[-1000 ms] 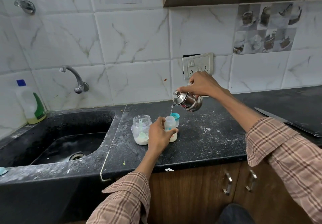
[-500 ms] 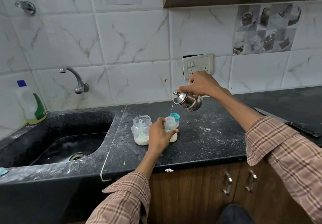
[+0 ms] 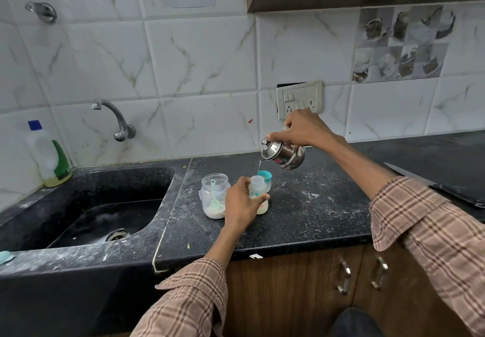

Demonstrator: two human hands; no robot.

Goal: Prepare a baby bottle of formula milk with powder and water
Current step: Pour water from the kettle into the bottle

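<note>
Water streams from a tilted steel kettle into an uncapped baby bottle.

The translucent bottle, pale milky at its base, stands upright mid-counter, just right of the powder jar near the sink-side edge. The left hand curls its fingers round the bottle; the right hand, raised above, grips the kettle's top with bent fingers.
</note>
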